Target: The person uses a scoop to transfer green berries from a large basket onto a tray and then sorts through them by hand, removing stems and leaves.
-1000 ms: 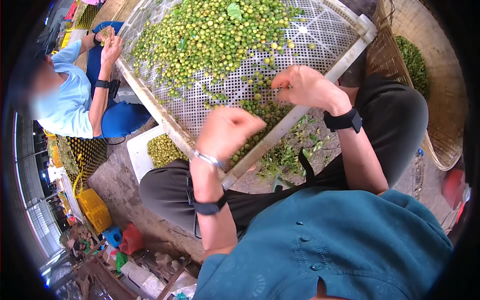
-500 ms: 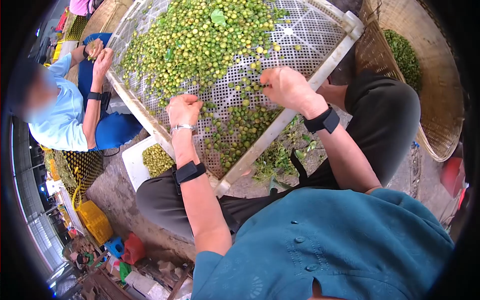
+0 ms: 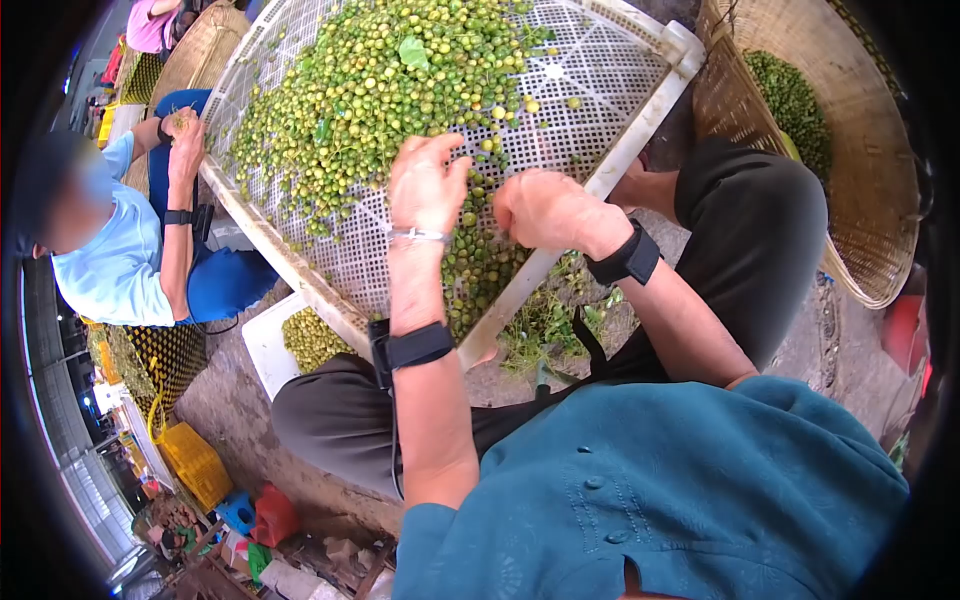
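Observation:
A white plastic mesh tray (image 3: 268,252) lies tilted before me, heaped with small round green and yellow fruits (image 3: 385,95). Over its near part is my left hand (image 3: 428,188), open, thumb and fingers apart, with no fruit visible in it. To its right, my right hand (image 3: 552,210) is closed by the tray's right edge, its fingers curled down. Whatever those fingers hold is hidden. Beneath and between both hands, a smaller group of fruits (image 3: 478,285) fills the near corner. A green leaf (image 3: 413,53) rests on the big heap.
Across the tray's left side sits a person in a light blue shirt (image 3: 115,245), hands at the rim. A woven basket (image 3: 870,190) with green contents stands right. Below are a white container (image 3: 268,345) of fruits and plant scraps (image 3: 550,325). A yellow basket (image 3: 195,465) is lower left.
My left hand has moved right and up across the tray, and its fingers have spread. My right hand has come down and left, closer to the left one.

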`<state>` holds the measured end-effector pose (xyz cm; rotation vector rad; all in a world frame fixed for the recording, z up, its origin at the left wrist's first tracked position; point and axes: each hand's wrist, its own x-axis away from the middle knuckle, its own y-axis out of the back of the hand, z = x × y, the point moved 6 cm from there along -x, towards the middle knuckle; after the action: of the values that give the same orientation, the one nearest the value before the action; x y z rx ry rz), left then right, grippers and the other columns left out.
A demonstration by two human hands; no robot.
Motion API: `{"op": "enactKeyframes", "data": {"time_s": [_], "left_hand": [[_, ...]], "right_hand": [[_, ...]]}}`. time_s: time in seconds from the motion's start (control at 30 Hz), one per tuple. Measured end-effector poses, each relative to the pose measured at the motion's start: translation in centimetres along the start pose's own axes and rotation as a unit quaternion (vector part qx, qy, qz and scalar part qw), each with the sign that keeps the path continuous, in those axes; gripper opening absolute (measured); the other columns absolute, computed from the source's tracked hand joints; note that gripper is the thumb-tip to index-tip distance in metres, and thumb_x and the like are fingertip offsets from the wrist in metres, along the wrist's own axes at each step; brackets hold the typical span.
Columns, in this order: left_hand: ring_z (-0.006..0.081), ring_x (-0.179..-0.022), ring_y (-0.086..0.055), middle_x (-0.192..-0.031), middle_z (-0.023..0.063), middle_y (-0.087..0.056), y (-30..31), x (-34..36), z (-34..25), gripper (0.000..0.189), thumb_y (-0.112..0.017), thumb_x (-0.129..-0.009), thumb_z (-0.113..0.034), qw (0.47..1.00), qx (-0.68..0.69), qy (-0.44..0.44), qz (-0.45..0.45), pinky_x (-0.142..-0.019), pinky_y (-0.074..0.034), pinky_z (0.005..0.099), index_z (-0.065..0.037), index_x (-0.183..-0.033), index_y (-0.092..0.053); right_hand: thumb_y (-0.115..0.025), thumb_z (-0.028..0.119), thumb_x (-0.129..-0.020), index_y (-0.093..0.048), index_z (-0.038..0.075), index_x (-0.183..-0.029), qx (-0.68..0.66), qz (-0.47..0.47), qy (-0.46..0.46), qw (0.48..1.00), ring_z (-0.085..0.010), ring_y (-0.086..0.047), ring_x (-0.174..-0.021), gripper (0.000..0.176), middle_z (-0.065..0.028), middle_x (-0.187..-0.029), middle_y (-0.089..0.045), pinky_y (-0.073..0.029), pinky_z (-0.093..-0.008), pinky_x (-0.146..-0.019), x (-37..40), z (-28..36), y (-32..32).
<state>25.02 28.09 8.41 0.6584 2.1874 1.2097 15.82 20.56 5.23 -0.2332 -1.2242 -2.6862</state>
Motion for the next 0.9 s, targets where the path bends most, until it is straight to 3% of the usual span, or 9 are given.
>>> {"op": "enactKeyframes", "data": {"time_s": [0.17,0.23,0.3,0.37,0.4,0.53,0.6,0.73,0.9], "left_hand": [[0.0206,-0.067,-0.06,-0.072,0.0098,-0.063,-1.6,0.6,0.0,0.013,-0.069,-0.067,-0.015,0.991,0.009,0.039,0.125,-0.065,-0.047,0.0302,-0.006,-0.075,-0.068],[0.0153,-0.067,-0.061,-0.074,0.0076,-0.066,-1.6,1.4,0.5,0.013,-0.069,-0.068,-0.016,0.919,0.064,0.14,0.362,-0.064,-0.048,0.0273,-0.005,-0.076,-0.068],[0.0159,-0.071,-0.061,-0.083,0.0074,-0.066,0.1,0.0,2.3,0.023,-0.067,-0.071,-0.018,0.971,0.09,0.158,0.153,-0.068,-0.048,0.027,-0.004,-0.09,-0.066],[0.0218,-0.09,-0.059,-0.105,0.0118,-0.061,1.1,-1.6,2.4,0.033,-0.065,-0.073,-0.017,0.998,-0.049,0.005,0.029,-0.08,-0.046,0.0294,-0.004,-0.103,-0.061],[0.0302,-0.115,-0.044,-0.13,0.0152,-0.042,0.0,-1.7,3.3,0.049,-0.064,-0.073,-0.019,0.994,-0.073,0.014,0.08,-0.094,-0.037,0.0333,-0.007,-0.119,-0.05],[0.0398,-0.129,-0.016,-0.145,0.0136,-0.009,-2.4,0.7,2.8,0.075,-0.06,-0.078,-0.037,0.955,-0.188,0.117,0.195,-0.1,-0.026,0.0523,-0.014,-0.138,-0.02],[0.0405,-0.131,-0.01,-0.146,0.0137,-0.004,-2.5,2.5,2.7,0.077,-0.052,-0.079,-0.053,0.948,-0.177,0.15,0.217,-0.098,-0.022,0.0592,-0.019,-0.139,-0.017],[0.0434,-0.131,-0.009,-0.146,0.0129,0.003,-1.8,4.9,2.4,0.08,-0.047,-0.076,-0.064,0.928,-0.185,0.186,0.263,-0.097,-0.019,0.0623,-0.028,-0.14,-0.014],[0.0449,-0.128,-0.015,-0.145,0.0153,-0.004,-0.7,7.5,2.2,0.074,-0.048,-0.076,-0.063,0.928,-0.172,0.188,0.272,-0.096,-0.022,0.0611,-0.027,-0.136,-0.025]], "right_hand": [[-0.057,0.011,-0.067,-0.062,0.011,-0.067,0.143,-0.076,-0.092,0.982,-0.0243,-0.061,-0.076,0.006,-0.0072,-0.071,-0.062,-0.049,-0.0357,-0.068,0.2,-2.6,1.9],[-0.059,0.012,-0.066,-0.063,0.011,-0.068,0.129,-0.067,-0.069,0.987,-0.0229,-0.062,-0.074,0.004,-0.0066,-0.069,-0.062,-0.049,-0.035,-0.066,0.4,-2.3,1.7],[-0.061,0.014,-0.065,-0.062,0.01,-0.067,0.082,-0.038,-0.076,0.993,-0.023,-0.062,-0.071,0.005,-0.0066,-0.067,-0.061,-0.049,-0.0348,-0.065,0.1,-1.7,1.3],[-0.062,0.015,-0.064,-0.062,0.009,-0.069,0.075,-0.07,-0.078,0.992,-0.0251,-0.061,-0.068,0.007,-0.0069,-0.064,-0.061,-0.049,-0.0355,-0.065,-0.4,-2.4,0.3],[-0.063,0.016,-0.065,-0.063,0.009,-0.069,0.083,-0.138,-0.063,0.985,-0.026,-0.061,-0.067,0.008,-0.0068,-0.063,-0.06,-0.049,-0.0361,-0.064,-0.4,-2.2,0.6],[-0.064,0.021,-0.069,-0.061,0.007,-0.089,0.074,-0.238,-0.08,0.965,-0.0297,-0.057,-0.085,0.025,-0.0121,-0.09,-0.059,-0.047,-0.0368,-0.075,-0.4,-1.9,3.0],[-0.063,0.026,-0.073,-0.056,0.008,-0.101,0.049,-0.309,-0.021,0.95,-0.0312,-0.042,-0.112,0.034,-0.0145,-0.121,-0.043,-0.043,-0.0406,-0.081,-0.5,-1.8,3.2],[-0.059,0.025,-0.076,-0.051,0.01,-0.115,0.105,-0.249,-0.023,0.963,-0.0393,-0.031,-0.121,0.043,-0.0132,-0.134,-0.032,-0.033,-0.0547,-0.088,-0.5,-0.5,0.9],[-0.051,0.019,-0.077,-0.056,0.006,-0.108,0.167,-0.171,-0.022,0.971,-0.0363,-0.034,-0.12,0.034,-0.0137,-0.129,-0.037,-0.034,-0.0536,-0.087,0.6,1.0,0.9]]}}
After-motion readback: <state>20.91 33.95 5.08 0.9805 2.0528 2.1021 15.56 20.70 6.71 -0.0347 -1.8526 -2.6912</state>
